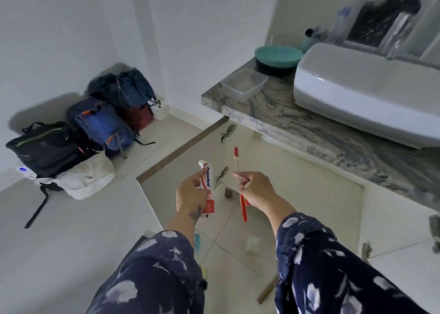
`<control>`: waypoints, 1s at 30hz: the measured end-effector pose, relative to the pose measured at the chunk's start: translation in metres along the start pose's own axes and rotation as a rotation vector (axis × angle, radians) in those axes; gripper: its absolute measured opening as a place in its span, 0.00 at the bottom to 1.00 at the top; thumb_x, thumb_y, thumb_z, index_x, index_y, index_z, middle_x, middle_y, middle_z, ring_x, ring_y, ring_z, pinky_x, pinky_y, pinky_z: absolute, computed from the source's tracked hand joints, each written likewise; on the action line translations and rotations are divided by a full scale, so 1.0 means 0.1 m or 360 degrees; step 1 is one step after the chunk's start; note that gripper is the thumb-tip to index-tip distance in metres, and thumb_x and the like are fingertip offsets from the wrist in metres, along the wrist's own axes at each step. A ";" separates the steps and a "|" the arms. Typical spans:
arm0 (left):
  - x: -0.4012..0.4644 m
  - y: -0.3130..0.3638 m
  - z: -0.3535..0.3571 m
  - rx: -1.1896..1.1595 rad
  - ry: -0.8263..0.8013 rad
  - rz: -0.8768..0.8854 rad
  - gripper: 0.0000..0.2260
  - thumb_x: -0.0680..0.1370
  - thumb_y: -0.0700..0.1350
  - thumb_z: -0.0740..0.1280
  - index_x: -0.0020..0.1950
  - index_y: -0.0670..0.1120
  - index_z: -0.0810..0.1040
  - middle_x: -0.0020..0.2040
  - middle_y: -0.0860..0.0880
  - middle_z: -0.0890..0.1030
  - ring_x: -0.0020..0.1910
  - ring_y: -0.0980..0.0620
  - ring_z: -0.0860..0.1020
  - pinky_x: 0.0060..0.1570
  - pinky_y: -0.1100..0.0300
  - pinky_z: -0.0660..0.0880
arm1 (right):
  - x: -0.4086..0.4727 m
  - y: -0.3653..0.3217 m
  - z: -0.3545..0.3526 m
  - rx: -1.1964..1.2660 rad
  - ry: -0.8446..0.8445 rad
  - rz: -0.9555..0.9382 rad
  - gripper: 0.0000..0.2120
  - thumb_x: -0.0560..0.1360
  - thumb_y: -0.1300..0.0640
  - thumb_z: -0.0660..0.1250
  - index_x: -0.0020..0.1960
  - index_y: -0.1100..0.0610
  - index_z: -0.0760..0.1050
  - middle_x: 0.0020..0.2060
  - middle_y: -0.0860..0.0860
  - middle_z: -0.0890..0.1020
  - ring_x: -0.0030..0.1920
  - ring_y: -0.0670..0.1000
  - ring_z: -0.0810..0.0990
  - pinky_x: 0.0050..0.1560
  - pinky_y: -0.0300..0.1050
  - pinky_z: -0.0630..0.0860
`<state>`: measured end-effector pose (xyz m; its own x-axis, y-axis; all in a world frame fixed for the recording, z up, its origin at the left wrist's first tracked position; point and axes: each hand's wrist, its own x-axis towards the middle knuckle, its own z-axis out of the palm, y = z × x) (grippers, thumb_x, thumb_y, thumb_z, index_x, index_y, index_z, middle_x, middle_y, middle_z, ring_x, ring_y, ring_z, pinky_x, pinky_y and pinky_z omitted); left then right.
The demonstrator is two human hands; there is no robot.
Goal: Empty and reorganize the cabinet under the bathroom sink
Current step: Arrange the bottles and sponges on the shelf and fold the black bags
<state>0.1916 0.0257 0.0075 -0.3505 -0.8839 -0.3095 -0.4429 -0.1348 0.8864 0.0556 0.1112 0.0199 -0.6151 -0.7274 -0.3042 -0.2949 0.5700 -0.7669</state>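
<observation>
Emptying step, by my reading: left hand (pixel 190 194) grips toothpaste tube (pixel 207 182), right hand (pixel 256 189) pinches red toothbrush (pixel 243 208); next, set both on the surface (pixel 273 113).

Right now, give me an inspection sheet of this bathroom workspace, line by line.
Surface: marbled countertop carrying a white sink.
Job's things: toothpaste tube, red toothbrush, both held up in front of the open cabinet door.
Clutter: clear plastic tub and teal bowl on the counter; small items on the floor, blurred.
Grippers: left hand grips the tube; right hand pinches the toothbrush.
Cables: nothing seen.
Surroundings: backpacks piled in the corner.
</observation>
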 end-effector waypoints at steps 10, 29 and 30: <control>0.24 1.25 0.01 -0.0158 -0.0171 0.0424 0.26 0.75 0.29 0.65 0.68 0.52 0.73 0.49 0.51 0.80 0.38 0.53 0.79 0.45 0.51 0.81 | 0.15 -0.71 -0.90 0.0122 0.0287 -0.0084 0.26 0.75 0.72 0.59 0.65 0.48 0.75 0.52 0.51 0.79 0.37 0.50 0.78 0.40 0.46 0.80; 3.07 2.86 1.04 0.0308 -0.0027 0.0749 0.28 0.70 0.34 0.71 0.69 0.48 0.73 0.61 0.49 0.80 0.54 0.51 0.79 0.54 0.55 0.78 | 3.39 -1.65 -1.75 -0.0098 0.0344 -0.0141 0.19 0.76 0.70 0.61 0.65 0.60 0.73 0.54 0.55 0.78 0.46 0.56 0.82 0.46 0.53 0.82; 3.15 2.84 1.08 0.0378 -0.0042 0.0724 0.28 0.70 0.35 0.71 0.69 0.49 0.73 0.61 0.49 0.79 0.55 0.50 0.79 0.55 0.53 0.78 | 3.47 -1.62 -1.72 -0.0138 0.0326 -0.0117 0.17 0.77 0.69 0.61 0.64 0.60 0.74 0.51 0.54 0.78 0.45 0.56 0.82 0.47 0.53 0.82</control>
<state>-0.1338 -0.2421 0.1245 -0.5705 -0.8176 0.0782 -0.4147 0.3689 0.8318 -0.2360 -0.1680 0.1363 -0.7225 -0.6806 -0.1212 -0.4010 0.5553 -0.7286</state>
